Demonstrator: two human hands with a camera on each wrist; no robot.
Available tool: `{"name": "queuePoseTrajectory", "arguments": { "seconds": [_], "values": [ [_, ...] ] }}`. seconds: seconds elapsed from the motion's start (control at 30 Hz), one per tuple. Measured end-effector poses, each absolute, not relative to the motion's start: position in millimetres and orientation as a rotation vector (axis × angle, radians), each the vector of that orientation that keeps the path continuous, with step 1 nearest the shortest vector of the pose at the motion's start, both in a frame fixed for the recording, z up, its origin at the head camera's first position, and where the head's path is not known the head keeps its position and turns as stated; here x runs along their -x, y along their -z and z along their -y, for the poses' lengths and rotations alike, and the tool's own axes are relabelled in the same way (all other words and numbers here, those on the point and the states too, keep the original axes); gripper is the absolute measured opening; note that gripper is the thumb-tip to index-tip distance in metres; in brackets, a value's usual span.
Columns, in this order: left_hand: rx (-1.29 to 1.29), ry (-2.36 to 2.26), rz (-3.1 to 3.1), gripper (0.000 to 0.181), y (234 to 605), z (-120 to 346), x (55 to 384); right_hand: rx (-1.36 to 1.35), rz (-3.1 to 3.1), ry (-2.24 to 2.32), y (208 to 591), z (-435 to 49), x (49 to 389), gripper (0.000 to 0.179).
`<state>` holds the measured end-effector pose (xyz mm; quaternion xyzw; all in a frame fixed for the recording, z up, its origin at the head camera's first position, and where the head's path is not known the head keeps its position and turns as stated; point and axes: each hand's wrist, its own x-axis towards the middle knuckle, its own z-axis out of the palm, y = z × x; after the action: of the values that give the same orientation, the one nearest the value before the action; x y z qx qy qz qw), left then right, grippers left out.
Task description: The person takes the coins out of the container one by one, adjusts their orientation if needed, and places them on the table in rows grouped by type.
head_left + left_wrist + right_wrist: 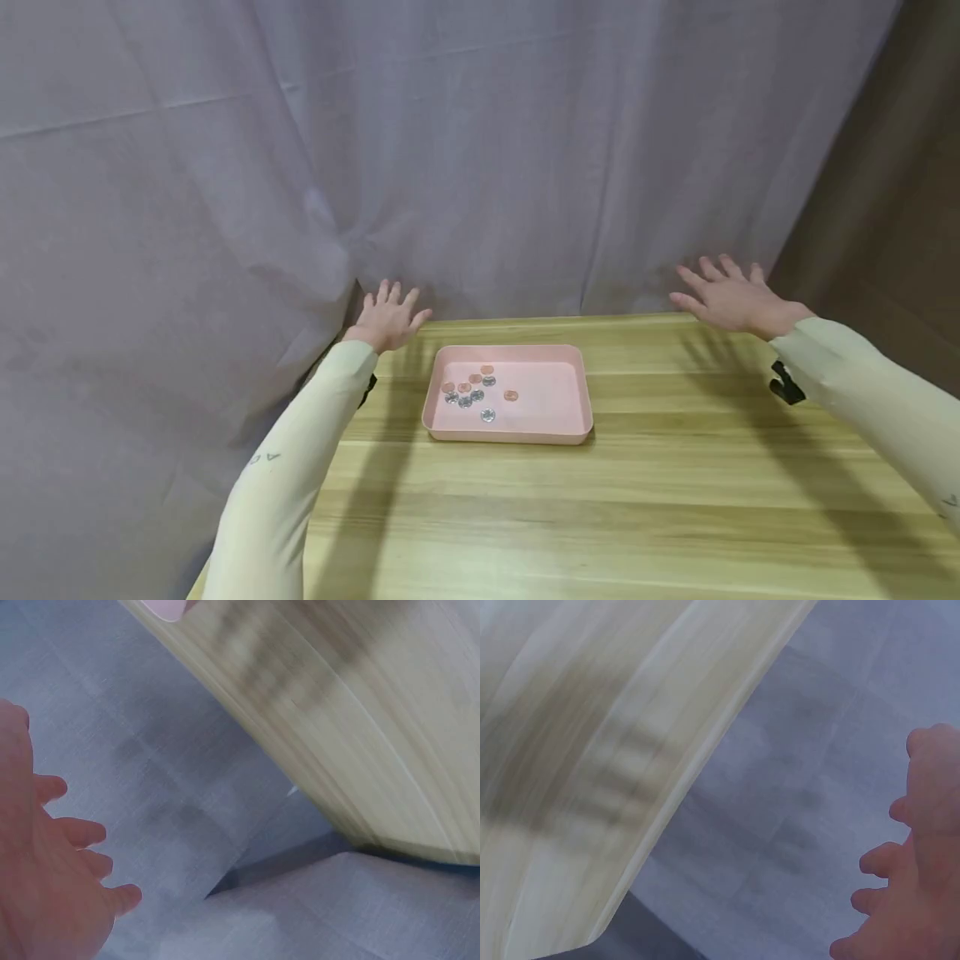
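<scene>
Both empty, spread wide: left hand (386, 323) nearer tray (547, 396), which lies to its near right, long axis left-right; right hand (735, 303) well apart from tray

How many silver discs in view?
5, all in the pink tray: front disc, back disc; leftward between them, a row: left disc, middle disc, right disc. None seem hidden.

L arm (273, 479) & R arm (873, 383) reach fwd, well apart; L hand (386, 323) w/ fingers spread, thumb twd R hand (733, 302), whose fingers also fan out, thumb pointing twd L.
</scene>
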<state>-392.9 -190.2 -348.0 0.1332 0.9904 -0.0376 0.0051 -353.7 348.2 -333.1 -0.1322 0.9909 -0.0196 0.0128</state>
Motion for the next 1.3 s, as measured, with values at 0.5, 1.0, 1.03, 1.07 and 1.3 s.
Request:
{"name": "queuePoseTrajectory", "arguments": {
  "seconds": [0.5, 1.0, 1.03, 1.07, 1.3],
  "values": [
    [-0.448, -0.079, -3.097, 0.071, 356.4, 171.7, 384.4, 0.467, -3.087, 0.139, 341.7, -319.2, 359.4, 0.078],
    [-0.413, -0.229, -3.106, 0.073, 371.4, 177.7, 367.7, 0.578, -3.072, 0.257, 358.0, -261.9, 359.2, 0.074],
    [-0.409, -0.225, -3.107, 0.074, 372.2, 177.5, 366.5, 0.59, -3.069, 0.281, 359.7, -259.2, 360.0, 0.073],
    [-0.407, -0.219, -3.106, 0.074, 373.3, 177.0, 365.5, 0.61, -3.065, 0.299, 361.3, -256.8, 360.7, 0.072],
    [-0.437, -0.187, -3.09, 0.073, 386.4, 171.4, 356.2, 0.746, -3.037, 0.424, 376.7, -239.9, 364.0, 0.067]
  ]
}}
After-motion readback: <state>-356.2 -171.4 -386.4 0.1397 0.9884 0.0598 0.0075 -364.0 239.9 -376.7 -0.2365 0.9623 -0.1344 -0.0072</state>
